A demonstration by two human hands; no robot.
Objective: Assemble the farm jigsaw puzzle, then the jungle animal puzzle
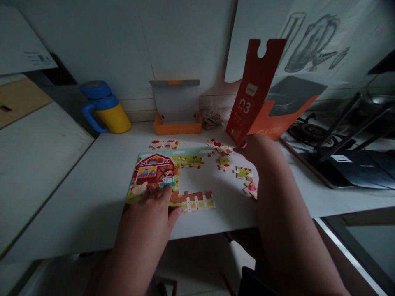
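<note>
Lying under left fingers [166, 196], farm puzzle [156, 169]

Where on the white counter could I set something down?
Bare counter lies left of the joined puzzle, in front of the jug; a smaller patch between its fence strip and the right forearm. Crowded around the right hand: loose pieces, tall orange box.

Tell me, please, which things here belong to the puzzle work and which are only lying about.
In the work:
- left hand, resting on the puzzle
- right hand, by the loose pieces

Apparently just lying about:
- jug
- orange box and tall box, perhaps packaging
- bag, contents unclear
- stove
</note>
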